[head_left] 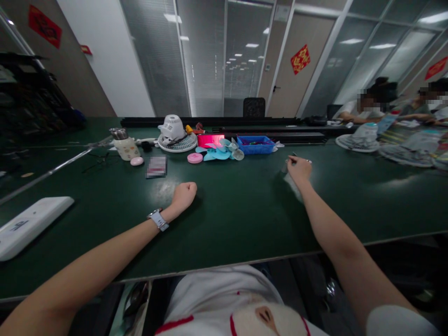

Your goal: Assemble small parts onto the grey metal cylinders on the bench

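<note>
1. Head view: the right hand has its thumb and fingertips pinched together around a small slim item, whose dark tip pokes out above the fingers; it is too small to identify.
2. The left hand is curled into a fist, resting low at the green tabletop. Whether anything lies inside it, I cannot tell. A watch with a pale strap circles that wrist.
3. Just left of the right hand, towards the far edge, sits a blue tray with small pieces inside.
4. Beside the tray lie light blue fan blades, in front of a bright red box, with a pink round lid near them.
5. Further left, a white fan body rests on a round white grille.
6. Beyond that stand a patterned bottle and a pale pink oval object; a long white device lies at the left.
7. Far right, people sit behind more fan parts.
</note>
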`<state>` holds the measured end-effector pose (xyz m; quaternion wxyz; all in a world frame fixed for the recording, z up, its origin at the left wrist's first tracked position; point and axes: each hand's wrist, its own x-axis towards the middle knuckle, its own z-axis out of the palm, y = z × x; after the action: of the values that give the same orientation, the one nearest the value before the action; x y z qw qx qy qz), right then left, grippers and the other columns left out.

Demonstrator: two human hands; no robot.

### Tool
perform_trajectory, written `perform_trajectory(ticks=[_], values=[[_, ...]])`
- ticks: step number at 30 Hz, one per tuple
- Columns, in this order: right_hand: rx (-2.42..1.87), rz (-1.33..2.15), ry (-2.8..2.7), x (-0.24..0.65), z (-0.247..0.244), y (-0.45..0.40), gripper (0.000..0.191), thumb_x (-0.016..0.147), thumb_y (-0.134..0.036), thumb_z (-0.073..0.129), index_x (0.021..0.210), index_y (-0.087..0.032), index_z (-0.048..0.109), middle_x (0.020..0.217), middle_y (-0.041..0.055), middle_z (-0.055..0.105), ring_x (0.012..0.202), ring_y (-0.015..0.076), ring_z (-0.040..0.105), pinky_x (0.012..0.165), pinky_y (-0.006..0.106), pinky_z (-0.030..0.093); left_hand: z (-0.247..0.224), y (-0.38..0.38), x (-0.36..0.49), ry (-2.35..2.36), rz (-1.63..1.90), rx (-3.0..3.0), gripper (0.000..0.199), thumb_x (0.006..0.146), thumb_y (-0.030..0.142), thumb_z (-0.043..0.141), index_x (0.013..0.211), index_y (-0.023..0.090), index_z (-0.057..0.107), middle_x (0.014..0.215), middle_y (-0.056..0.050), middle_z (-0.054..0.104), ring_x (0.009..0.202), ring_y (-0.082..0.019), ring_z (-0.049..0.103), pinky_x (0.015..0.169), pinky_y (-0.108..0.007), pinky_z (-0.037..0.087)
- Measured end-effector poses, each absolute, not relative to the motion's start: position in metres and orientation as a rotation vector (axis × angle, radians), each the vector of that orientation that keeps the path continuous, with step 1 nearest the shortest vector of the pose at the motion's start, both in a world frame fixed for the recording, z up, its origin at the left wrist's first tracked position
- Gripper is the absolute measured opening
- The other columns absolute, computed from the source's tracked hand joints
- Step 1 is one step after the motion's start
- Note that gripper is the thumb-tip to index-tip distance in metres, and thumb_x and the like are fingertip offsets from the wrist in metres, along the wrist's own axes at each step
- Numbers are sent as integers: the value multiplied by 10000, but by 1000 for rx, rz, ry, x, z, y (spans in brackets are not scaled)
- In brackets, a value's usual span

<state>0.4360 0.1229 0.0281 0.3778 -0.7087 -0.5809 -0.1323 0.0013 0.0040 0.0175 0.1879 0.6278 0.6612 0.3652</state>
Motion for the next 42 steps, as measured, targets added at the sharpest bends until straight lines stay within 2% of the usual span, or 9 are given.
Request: perform_trajectory(ticks=[18,22,25,28,30,32,34,36,42], values=[[-1901,-293,-1420,428,28,129,383,882,-284,512,1166,-155,735,1052,173,736,970,312,672,903,453,489,14,5,0,1831,1017,1847,292,766,260,369,478,216,346,495,16,375,528,-143,379,543,-285,227],[-1965,-180,-1414,429,20,127,537,831,-387,644,1306,-138,638,1178,185,697,1075,331,652,945,462,490,15,5,0,1818,1018,1859,295,765,242,372,476,215,324,492,17,362,523,-141,373,544,-290,218],[-1974,-106,-1394,433,16,128,581,781,-357,704,1308,-124,621,1183,180,696,1091,314,653,975,456,483,14,6,-1,1802,1055,1842,292,770,244,381,483,214,338,496,19,368,533,-145,394,548,-287,235],[-1831,-70,-1430,417,21,124,502,772,-325,708,1239,-150,655,1093,146,730,1022,281,683,950,445,504,15,5,-1,1601,1126,1877,292,789,264,397,503,207,409,533,12,449,592,-157,467,591,-276,323],[-1647,-3,-1507,387,28,114,487,770,-334,714,1225,-170,657,1056,122,739,949,261,703,907,433,531,17,1,0,1402,1141,1949,283,822,288,422,586,194,549,650,-8,586,714,-176,551,689,-280,400],[-1413,130,-1623,345,33,95,501,778,-359,716,1244,-193,638,1056,97,739,880,237,714,859,416,557,21,-3,4,1311,1145,2002,262,868,340,472,834,198,690,865,-30,690,858,-196,593,766,-297,430],[-1139,351,-1799,298,33,71,566,786,-374,725,1310,-213,583,1029,70,743,868,219,718,840,394,568,24,-8,10,1299,1158,2044,312,901,398,518,1095,228,694,1043,-43,703,940,-205,594,788,-311,440],[-919,533,-1963,259,29,45,636,794,-354,731,1381,-240,513,996,37,747,888,206,720,875,383,560,26,-10,16,1283,1180,2112,365,920,425,540,1217,251,660,1135,-48,689,998,-209,582,836,-333,441],[-689,623,-2137,216,12,9,599,827,-344,703,1382,-255,495,1253,56,655,963,190,694,874,345,557,23,-6,24,1280,1231,2277,257,914,426,589,1001,256,761,1060,-47,708,1040,-227,567,941,-394,409]])
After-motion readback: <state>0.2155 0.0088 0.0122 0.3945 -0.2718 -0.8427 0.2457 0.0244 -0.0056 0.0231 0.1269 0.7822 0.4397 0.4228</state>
